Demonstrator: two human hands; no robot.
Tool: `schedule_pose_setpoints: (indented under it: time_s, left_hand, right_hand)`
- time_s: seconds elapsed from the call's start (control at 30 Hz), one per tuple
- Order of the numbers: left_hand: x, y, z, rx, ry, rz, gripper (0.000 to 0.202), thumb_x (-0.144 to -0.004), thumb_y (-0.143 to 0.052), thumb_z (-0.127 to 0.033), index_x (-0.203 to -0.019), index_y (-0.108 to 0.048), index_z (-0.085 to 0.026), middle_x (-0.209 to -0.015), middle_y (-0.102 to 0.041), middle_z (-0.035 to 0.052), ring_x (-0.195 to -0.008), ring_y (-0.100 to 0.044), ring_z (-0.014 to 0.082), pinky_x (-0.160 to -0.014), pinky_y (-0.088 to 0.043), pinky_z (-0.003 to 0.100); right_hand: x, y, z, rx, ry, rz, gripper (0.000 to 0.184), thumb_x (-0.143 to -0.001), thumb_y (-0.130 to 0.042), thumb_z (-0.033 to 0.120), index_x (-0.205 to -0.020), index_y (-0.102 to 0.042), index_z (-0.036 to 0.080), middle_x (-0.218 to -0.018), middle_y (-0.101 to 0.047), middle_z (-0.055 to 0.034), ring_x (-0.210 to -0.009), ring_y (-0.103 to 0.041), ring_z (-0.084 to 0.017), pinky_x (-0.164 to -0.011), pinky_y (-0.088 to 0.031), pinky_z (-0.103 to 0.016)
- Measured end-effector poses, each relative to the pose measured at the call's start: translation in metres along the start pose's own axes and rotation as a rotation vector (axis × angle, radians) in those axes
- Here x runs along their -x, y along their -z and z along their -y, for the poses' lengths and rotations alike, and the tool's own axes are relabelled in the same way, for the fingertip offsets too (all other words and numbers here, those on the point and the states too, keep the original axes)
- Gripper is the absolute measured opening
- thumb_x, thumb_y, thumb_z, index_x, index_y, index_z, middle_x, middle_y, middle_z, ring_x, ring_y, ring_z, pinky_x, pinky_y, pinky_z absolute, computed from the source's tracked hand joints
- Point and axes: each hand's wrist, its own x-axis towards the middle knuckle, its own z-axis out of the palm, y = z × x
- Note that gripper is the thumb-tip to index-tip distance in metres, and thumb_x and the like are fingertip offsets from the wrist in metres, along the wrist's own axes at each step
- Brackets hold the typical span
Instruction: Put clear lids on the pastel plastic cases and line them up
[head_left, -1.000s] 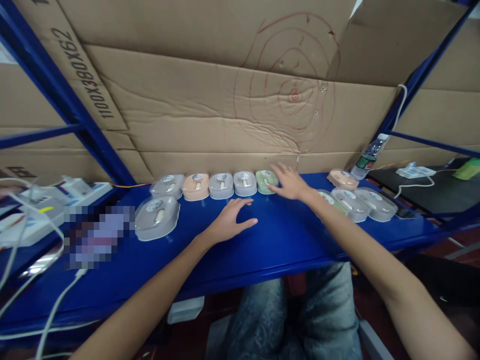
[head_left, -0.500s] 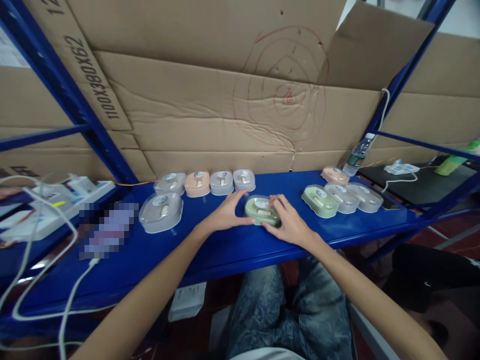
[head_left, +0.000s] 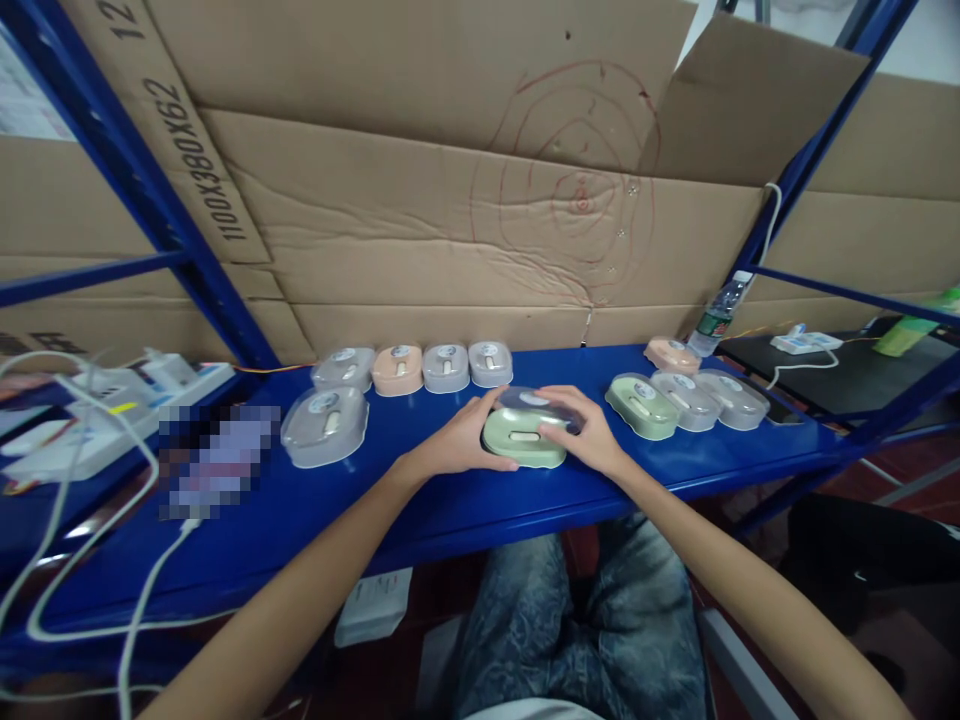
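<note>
At the middle of the blue shelf, a light green oval plastic box (head_left: 514,455) with a clear lid (head_left: 529,400) is tilted so its front, with a white oblong tab, faces me. My left hand (head_left: 459,440) is closed on its left side, the thumb along the lower front edge. On the opposite end, my right hand (head_left: 592,432) grips it with the thumb near the tab and fingers over the lid. Whether the box's underside touches the shelf, I cannot tell.
Similar boxes, grey (head_left: 326,428) and peach (head_left: 397,370), stand at the back left. Another green box (head_left: 641,405) is among several at right, near a water bottle (head_left: 720,315). A phone (head_left: 217,465), white cables and a power strip (head_left: 97,430) lie left. Cardboard (head_left: 412,200) backs the shelf.
The green box has tilted toward me, showing more of its front. My left hand has closed on its left side, and my right hand has shifted round its right end.
</note>
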Motion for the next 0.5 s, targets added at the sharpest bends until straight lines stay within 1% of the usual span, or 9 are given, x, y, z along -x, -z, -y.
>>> schedule_pose_setpoints:
  time_s: [0.07, 0.13, 0.17, 0.23, 0.33, 0.43, 0.5]
  left_hand:
    - [0.001, 0.006, 0.001, -0.016, 0.020, 0.011, 0.131, -0.065, -0.094, -0.060, -0.168, -0.022, -0.025, -0.155, -0.051, 0.0187, -0.143, -0.049, 0.0417, -0.120, -0.036, 0.058]
    - [0.002, 0.013, 0.002, -0.048, 0.036, 0.044, 0.129, -0.065, -0.094, -0.061, -0.168, -0.024, -0.024, -0.155, -0.051, 0.0189, -0.142, -0.049, 0.0425, -0.121, -0.035, 0.059]
    - [0.002, 0.015, 0.002, -0.066, 0.037, 0.064, 0.127, -0.065, -0.093, -0.061, -0.167, -0.027, -0.023, -0.156, -0.050, 0.0190, -0.143, -0.047, 0.0433, -0.121, -0.034, 0.060]
    - [0.003, 0.020, 0.003, -0.097, 0.022, 0.099, 0.122, -0.066, -0.092, -0.062, -0.165, -0.032, -0.022, -0.161, -0.046, 0.0188, -0.148, -0.041, 0.0443, -0.123, -0.032, 0.059]
    - [0.003, 0.022, 0.003, -0.116, 0.004, 0.124, 0.120, -0.068, -0.090, -0.061, -0.166, -0.031, -0.022, -0.165, -0.041, 0.0176, -0.152, -0.036, 0.0436, -0.124, -0.030, 0.058]
    - [0.003, 0.022, 0.004, -0.125, 0.005, 0.127, 0.119, -0.070, -0.089, -0.060, -0.166, -0.031, -0.024, -0.167, -0.040, 0.0165, -0.153, -0.034, 0.0439, -0.125, -0.029, 0.060]
    - [0.003, 0.022, 0.004, -0.137, 0.002, 0.123, 0.117, -0.071, -0.089, -0.060, -0.166, -0.031, -0.024, -0.166, -0.041, 0.0161, -0.153, -0.035, 0.0440, -0.125, -0.030, 0.060]
  right_hand:
    - [-0.003, 0.005, -0.011, 0.018, -0.050, -0.147, 0.047, -0.094, -0.073, 0.053, -0.134, -0.070, 0.029, -0.133, -0.067, -0.0101, -0.120, -0.068, -0.027, -0.108, -0.055, -0.047]
    - [-0.005, 0.013, -0.025, 0.154, -0.100, -0.250, 0.048, -0.096, -0.070, 0.055, -0.135, -0.069, 0.027, -0.131, -0.067, -0.0114, -0.117, -0.068, -0.028, -0.107, -0.055, -0.049]
    - [-0.006, 0.016, -0.033, 0.258, -0.122, -0.265, 0.050, -0.095, -0.070, 0.056, -0.135, -0.069, 0.026, -0.130, -0.067, -0.0125, -0.118, -0.067, -0.030, -0.108, -0.054, -0.051]
    - [-0.006, 0.021, -0.045, 0.462, -0.158, -0.219, 0.055, -0.094, -0.069, 0.058, -0.136, -0.069, 0.023, -0.129, -0.065, -0.0154, -0.123, -0.063, -0.034, -0.111, -0.050, -0.055]
    - [-0.004, 0.020, -0.053, 0.660, -0.187, -0.090, 0.059, -0.097, -0.062, 0.059, -0.141, -0.065, 0.019, -0.136, -0.059, -0.0200, -0.127, -0.058, -0.039, -0.111, -0.049, -0.059]
    - [-0.003, 0.017, -0.051, 0.779, -0.178, 0.016, 0.058, -0.102, -0.055, 0.055, -0.146, -0.061, 0.018, -0.139, -0.056, -0.0222, -0.128, -0.055, -0.041, -0.110, -0.048, -0.061]
    - [-0.003, 0.017, -0.045, 0.813, -0.173, 0.062, 0.054, -0.104, -0.050, 0.051, -0.146, -0.060, 0.017, -0.138, -0.057, -0.0224, -0.130, -0.054, -0.042, -0.109, -0.047, -0.062]
